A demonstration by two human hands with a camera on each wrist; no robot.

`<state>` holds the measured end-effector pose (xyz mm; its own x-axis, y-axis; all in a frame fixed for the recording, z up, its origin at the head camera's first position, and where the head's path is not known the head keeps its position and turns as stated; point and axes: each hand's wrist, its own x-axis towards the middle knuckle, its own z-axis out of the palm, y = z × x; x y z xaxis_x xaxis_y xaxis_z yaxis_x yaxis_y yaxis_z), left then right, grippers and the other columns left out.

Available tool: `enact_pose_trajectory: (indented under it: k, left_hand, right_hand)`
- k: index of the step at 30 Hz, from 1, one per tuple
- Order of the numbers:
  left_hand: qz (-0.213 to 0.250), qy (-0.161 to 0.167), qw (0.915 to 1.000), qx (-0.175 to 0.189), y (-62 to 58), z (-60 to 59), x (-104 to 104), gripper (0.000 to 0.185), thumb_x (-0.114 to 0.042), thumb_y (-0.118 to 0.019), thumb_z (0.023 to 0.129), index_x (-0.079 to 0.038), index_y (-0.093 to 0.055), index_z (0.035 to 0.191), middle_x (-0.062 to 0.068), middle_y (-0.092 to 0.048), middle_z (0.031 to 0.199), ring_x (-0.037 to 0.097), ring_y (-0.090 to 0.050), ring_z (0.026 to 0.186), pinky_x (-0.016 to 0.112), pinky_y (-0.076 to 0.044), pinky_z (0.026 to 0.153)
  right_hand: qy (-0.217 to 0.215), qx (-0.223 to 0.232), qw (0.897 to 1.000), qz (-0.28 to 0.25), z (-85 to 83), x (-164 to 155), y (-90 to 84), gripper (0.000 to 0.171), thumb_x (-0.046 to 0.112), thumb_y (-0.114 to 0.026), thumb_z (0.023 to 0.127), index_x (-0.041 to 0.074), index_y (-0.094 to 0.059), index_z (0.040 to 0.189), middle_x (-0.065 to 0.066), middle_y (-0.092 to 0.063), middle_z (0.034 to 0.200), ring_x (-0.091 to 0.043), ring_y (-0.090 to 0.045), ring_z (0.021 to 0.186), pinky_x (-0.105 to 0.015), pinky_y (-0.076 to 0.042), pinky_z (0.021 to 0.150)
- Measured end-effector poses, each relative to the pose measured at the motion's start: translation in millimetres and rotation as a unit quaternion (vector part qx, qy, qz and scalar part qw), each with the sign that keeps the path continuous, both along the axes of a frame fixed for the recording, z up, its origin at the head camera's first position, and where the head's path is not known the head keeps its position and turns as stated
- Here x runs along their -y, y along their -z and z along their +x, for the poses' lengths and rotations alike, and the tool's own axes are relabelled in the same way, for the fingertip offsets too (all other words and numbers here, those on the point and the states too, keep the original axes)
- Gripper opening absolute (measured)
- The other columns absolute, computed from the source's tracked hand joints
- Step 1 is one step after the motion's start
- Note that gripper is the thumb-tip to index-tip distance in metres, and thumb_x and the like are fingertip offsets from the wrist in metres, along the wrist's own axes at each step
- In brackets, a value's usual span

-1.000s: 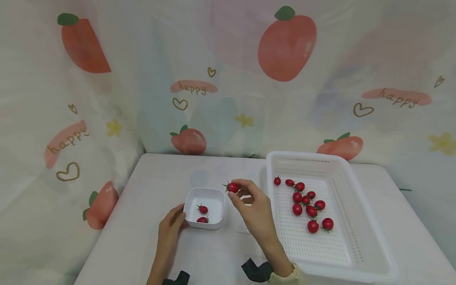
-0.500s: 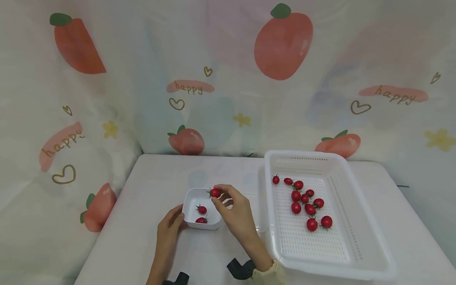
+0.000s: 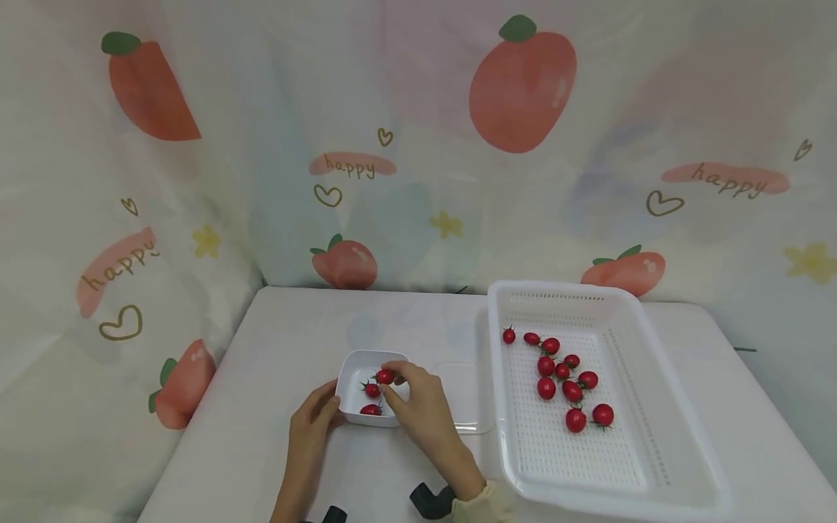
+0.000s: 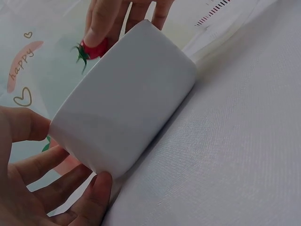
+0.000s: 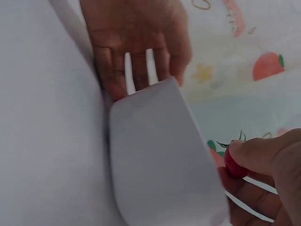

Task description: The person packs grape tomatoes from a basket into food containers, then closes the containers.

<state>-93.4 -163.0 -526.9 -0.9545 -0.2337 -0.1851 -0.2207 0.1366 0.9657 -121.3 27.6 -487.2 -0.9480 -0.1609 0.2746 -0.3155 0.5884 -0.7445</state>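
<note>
- the cherry tomato (image 3: 385, 376) is pinched in the right hand (image 3: 418, 407), right over the small white bowl (image 3: 356, 367), with its green stem poking left
- in the right wrist view you only get a sliver of that tomato (image 5: 233, 165), the thumb and finger cover most of it
- left wrist view is the same: it (image 4: 92, 49) peeks out behind the bowl's rim under a fingertip, and the bowl's inside is totally hidden
- two more tomatoes (image 3: 371, 391) sit in the bowl, the front one half cut off by the near wall
- left hand (image 3: 314, 421) has its fingers (image 4: 91, 197) curled against the bowl's left side, thumb at the rim, so it's holding it on the tabletop (image 3: 294, 341)
- there's a clear flat lid-like thing (image 3: 467, 403) just right of the bowl, hard to make out, so I can't tell what it is
- big white perforated basket (image 3: 654, 407) to the right with a bunch of loose tomatoes (image 3: 562, 370) in it
- fruit print curtain (image 3: 418, 145) behind everything
- dark straps at the bottom edge are cut off by the frame
</note>
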Motion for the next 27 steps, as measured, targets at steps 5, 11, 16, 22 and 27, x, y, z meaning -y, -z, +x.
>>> enact_pose_trajectory:
  k: [5,11,16,22,27]
  left_hand:
    - [-0.014,-0.002,0.9999,-0.005,-0.4,-1.4,0.1,0.039,-0.029,-0.058,0.106,-0.017,-0.062,0.143,0.007,-0.062,0.148,0.026,-0.064,0.127,0.015,-0.058,0.088]
    - [-0.017,-0.007,0.9998,-0.002,0.3,-2.4,-0.2,0.039,-0.030,-0.057,0.107,-0.017,-0.062,0.143,0.007,-0.063,0.148,0.025,-0.065,0.127,0.014,-0.058,0.086]
    - [-0.020,-0.010,0.9998,0.001,1.2,-0.9,1.5,0.040,-0.031,-0.057,0.107,-0.016,-0.062,0.143,0.009,-0.063,0.148,0.025,-0.065,0.125,0.014,-0.058,0.086]
    - [-0.015,-0.008,0.9998,0.003,2.0,1.2,0.9,0.040,-0.030,-0.058,0.106,-0.015,-0.062,0.143,0.009,-0.064,0.146,0.023,-0.066,0.123,0.017,-0.059,0.086]
    - [-0.010,-0.006,0.9999,-0.008,2.9,-0.7,-0.5,0.040,-0.030,-0.059,0.106,-0.013,-0.063,0.142,0.010,-0.064,0.146,0.025,-0.065,0.126,0.018,-0.060,0.088]
  right_hand:
    - [-0.004,-0.043,0.998,0.047,1.4,5.4,8.8,0.031,0.017,-0.082,0.090,0.016,-0.074,0.120,0.004,-0.078,0.104,-0.015,-0.069,0.094,-0.037,-0.052,0.087]
    - [0.009,-0.094,0.988,0.122,3.5,10.5,15.0,0.030,0.018,-0.081,0.089,0.016,-0.073,0.118,0.004,-0.078,0.106,-0.014,-0.068,0.099,-0.042,-0.050,0.092]
    - [0.009,-0.108,0.982,0.158,5.4,11.8,14.8,0.029,0.020,-0.079,0.091,0.018,-0.073,0.119,0.003,-0.078,0.108,-0.017,-0.068,0.103,-0.044,-0.051,0.094]
    - [-0.021,-0.084,0.974,0.209,8.2,10.4,8.7,0.026,0.027,-0.077,0.093,0.021,-0.075,0.118,0.004,-0.079,0.107,-0.016,-0.070,0.098,-0.046,-0.054,0.089]
    - [-0.030,-0.062,0.974,0.214,6.3,12.0,0.9,0.022,0.027,-0.080,0.091,0.020,-0.077,0.111,0.005,-0.079,0.100,-0.016,-0.069,0.093,-0.047,-0.052,0.087]
